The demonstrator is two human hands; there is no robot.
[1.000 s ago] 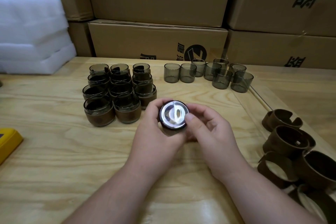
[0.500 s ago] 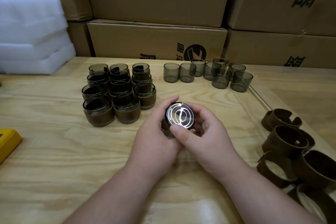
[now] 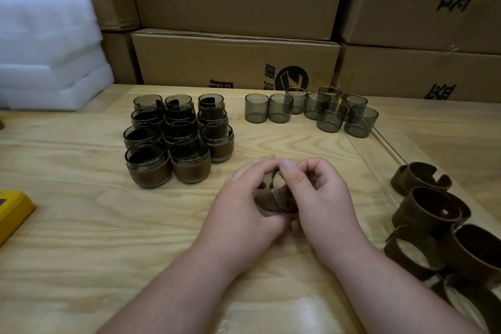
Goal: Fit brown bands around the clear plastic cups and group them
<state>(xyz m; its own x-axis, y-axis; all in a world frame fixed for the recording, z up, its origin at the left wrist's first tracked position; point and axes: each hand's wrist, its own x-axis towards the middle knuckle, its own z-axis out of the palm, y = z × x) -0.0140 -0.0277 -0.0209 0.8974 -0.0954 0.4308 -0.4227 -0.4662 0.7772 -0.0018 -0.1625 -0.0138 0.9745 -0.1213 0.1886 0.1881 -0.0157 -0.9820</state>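
Note:
Both hands hold one clear smoky cup (image 3: pixel 271 195) just above the table's middle. My left hand (image 3: pixel 244 211) cups it from the left and below. My right hand (image 3: pixel 317 198) pinches its rim, thumb on top. A brown band seems to sit on the cup, mostly hidden by my fingers. Several banded cups (image 3: pixel 176 141) stand grouped in rows at the back left. Several bare cups (image 3: pixel 311 111) stand at the back centre-right. Loose brown bands (image 3: pixel 433 211) lie in a pile at the right edge.
Stacked cardboard boxes (image 3: pixel 233 59) wall off the back of the wooden table (image 3: pixel 81 225). White foam sheets (image 3: pixel 46 49) are piled at the back left. A yellow object (image 3: pixel 10 211) pokes in at the left edge.
The cup's shiny base faced me before; now the cup is tipped sideways and lower. My right thumb has moved onto its rim.

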